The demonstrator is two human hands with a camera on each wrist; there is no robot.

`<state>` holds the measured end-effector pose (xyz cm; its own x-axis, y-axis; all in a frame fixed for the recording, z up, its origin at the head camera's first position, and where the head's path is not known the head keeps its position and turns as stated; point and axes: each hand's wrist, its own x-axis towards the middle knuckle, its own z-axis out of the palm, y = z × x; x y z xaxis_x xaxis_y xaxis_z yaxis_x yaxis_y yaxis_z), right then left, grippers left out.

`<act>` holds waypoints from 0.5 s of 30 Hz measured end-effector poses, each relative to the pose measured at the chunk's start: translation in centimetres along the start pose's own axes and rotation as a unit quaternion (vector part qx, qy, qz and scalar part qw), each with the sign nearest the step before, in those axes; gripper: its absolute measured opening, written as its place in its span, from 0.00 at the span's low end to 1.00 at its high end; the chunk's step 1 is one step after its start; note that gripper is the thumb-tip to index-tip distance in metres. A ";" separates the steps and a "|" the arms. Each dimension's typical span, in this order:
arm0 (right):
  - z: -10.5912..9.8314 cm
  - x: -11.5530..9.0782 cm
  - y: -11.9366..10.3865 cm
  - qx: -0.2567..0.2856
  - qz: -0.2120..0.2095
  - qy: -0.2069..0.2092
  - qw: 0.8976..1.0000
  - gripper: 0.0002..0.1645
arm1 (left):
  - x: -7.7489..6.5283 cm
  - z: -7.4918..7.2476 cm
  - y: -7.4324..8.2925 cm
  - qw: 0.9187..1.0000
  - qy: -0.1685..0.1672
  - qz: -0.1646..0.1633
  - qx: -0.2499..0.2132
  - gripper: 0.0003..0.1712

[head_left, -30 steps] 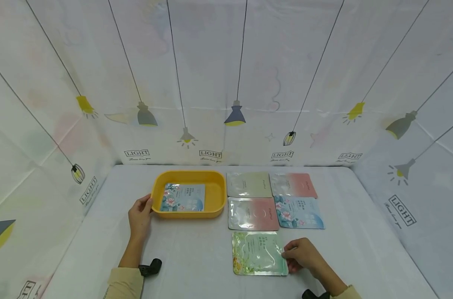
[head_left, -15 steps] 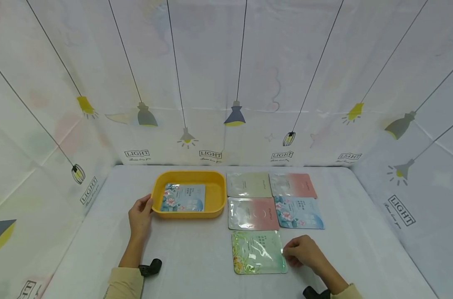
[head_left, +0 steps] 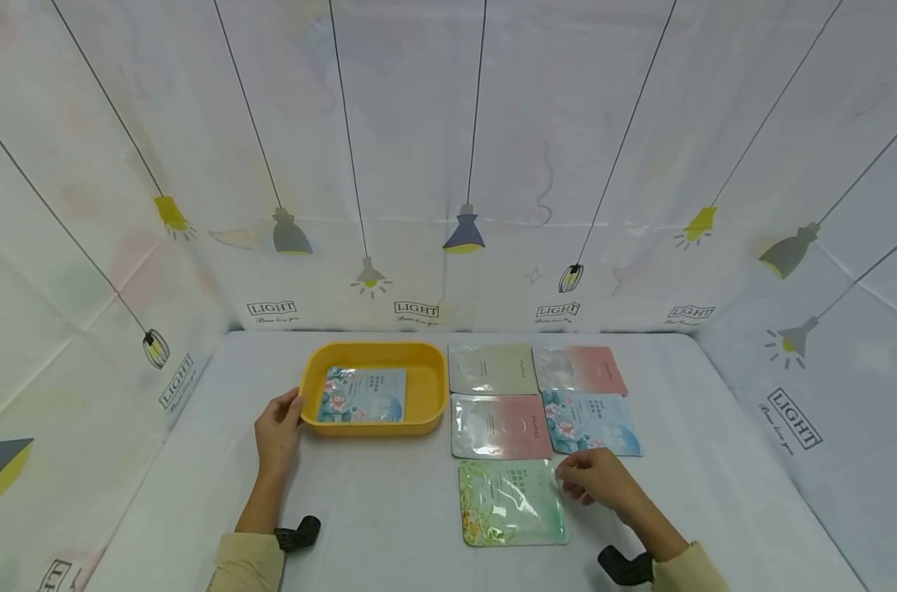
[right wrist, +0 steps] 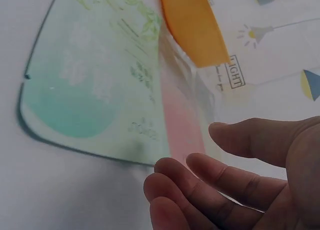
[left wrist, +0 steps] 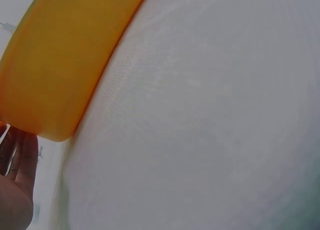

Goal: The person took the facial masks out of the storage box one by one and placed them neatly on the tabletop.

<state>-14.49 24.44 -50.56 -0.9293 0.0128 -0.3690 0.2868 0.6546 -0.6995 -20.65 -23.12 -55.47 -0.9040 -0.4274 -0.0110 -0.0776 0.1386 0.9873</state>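
My left hand (head_left: 278, 432) holds the left end of a yellow tray (head_left: 426, 403), its fingertips at the end wall. In the left wrist view, the fingers (left wrist: 27, 157) meet the underside of the tray's corner. Inside the tray lies a blue floral sheet mask packet (head_left: 367, 395). My right hand (head_left: 599, 478) is just right of a green sheet mask packet (head_left: 513, 503), which lies flat on the table. In the right wrist view, the thumb and fingers are apart with nothing between them, close by the packet's edge.
Behind the green packet lie a pale beige packet (head_left: 492, 368), a pink packet (head_left: 580, 369), another pink packet (head_left: 501, 426) and a blue floral packet (head_left: 594, 422). They sit side by side, right of the tray on the white table (head_left: 374, 510). A lamp-print curtain (head_left: 448, 164) stands behind.
My right hand has let go of the green packet and moved slightly up and away from its right edge. The packet has settled flat. My left hand stays at the tray.
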 end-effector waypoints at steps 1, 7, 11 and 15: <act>-0.1 0.1 -0.2 0.002 -0.006 0.000 1.000 0.14 | 0.0 0.0 0.0 1.000 0.000 0.000 -0.001 0.26; -0.5 0.7 -1.6 0.024 -0.026 0.005 0.999 0.14 | 0.0 -0.1 -0.1 1.000 -0.002 -0.003 -0.006 0.25; -1.0 1.4 -2.8 0.031 -0.043 0.008 0.999 0.17 | 0.1 -0.1 0.0 1.000 -0.003 0.000 -0.004 0.25; -1.7 2.2 -4.4 0.032 -0.065 0.001 0.997 0.21 | 0.1 -0.1 0.1 1.000 -0.003 -0.003 -0.004 0.25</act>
<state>-18.17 22.89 -47.24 -0.9599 -0.0682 -0.2720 0.1780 0.6012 -0.7790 -20.66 -23.20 -55.40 -0.9062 -0.4226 -0.0172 -0.0792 0.1296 0.9884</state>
